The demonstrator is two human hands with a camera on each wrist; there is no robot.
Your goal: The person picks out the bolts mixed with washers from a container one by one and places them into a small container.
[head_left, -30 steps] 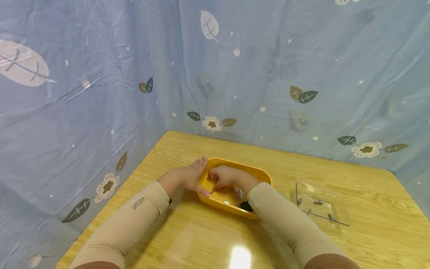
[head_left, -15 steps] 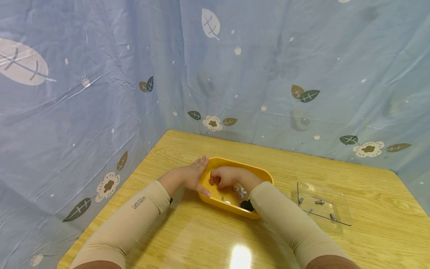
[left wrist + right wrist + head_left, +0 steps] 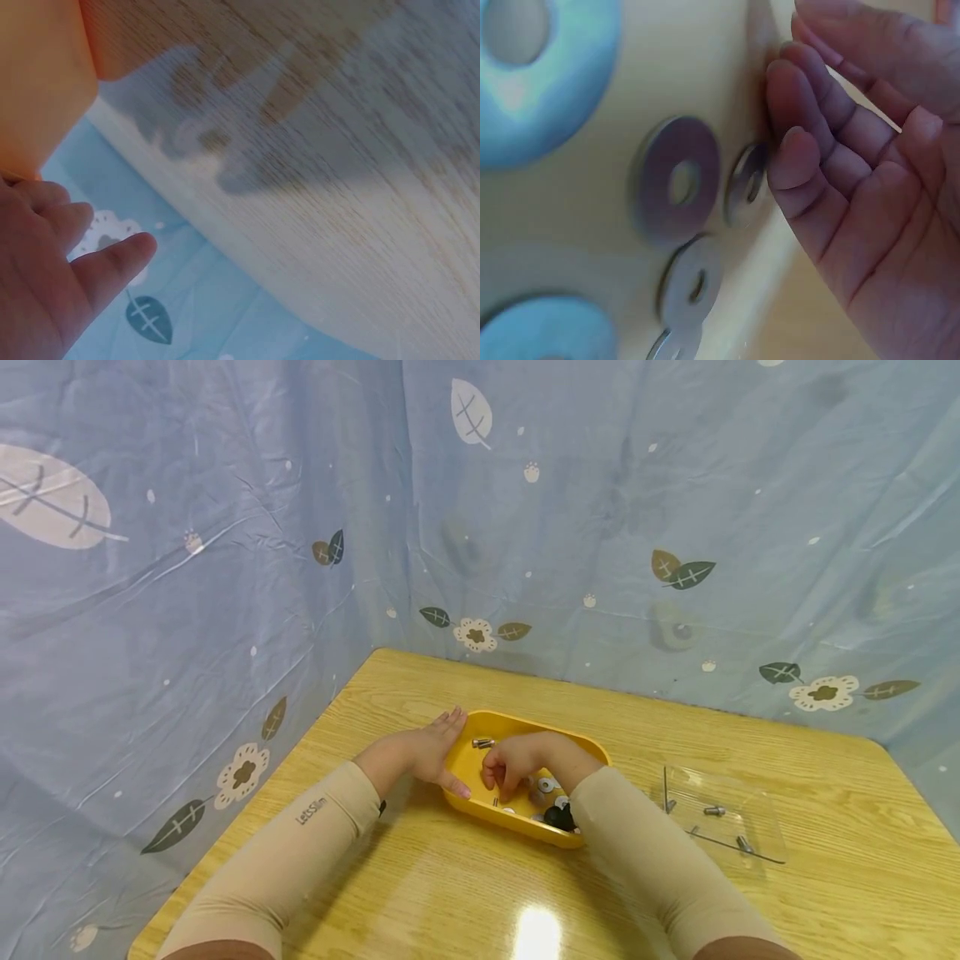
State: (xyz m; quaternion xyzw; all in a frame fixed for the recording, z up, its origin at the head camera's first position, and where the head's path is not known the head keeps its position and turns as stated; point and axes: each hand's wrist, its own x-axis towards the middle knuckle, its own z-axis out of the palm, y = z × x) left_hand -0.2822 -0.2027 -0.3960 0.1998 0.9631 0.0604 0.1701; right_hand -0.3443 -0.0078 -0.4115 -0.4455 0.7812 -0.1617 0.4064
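Left hand [image 3: 429, 752] spread at the rim, right hand [image 3: 520, 758] inside a yellow tray [image 3: 491, 814]

Head view: the tray stands on the desk [image 3: 420, 893], its long axis slanting from far left to near right. The left hand lies across its left end, fingers outstretched. The right hand's fingers bend downward; whether they hold anything can't be told. Washers [image 3: 546, 785] lie beside them, partly covered — black round pieces [image 3: 557, 817] are half hidden by the right sleeve [image 3: 637, 852]. Small metal fasteners [image 3: 483, 743] point sideways by the far-left wall.

Left wrist view: the left hand is cut off, fingers apart near the tray.

Right wrist view: fingertips sit close beside a washer seen nearly edge-on — larger ones are cropped.
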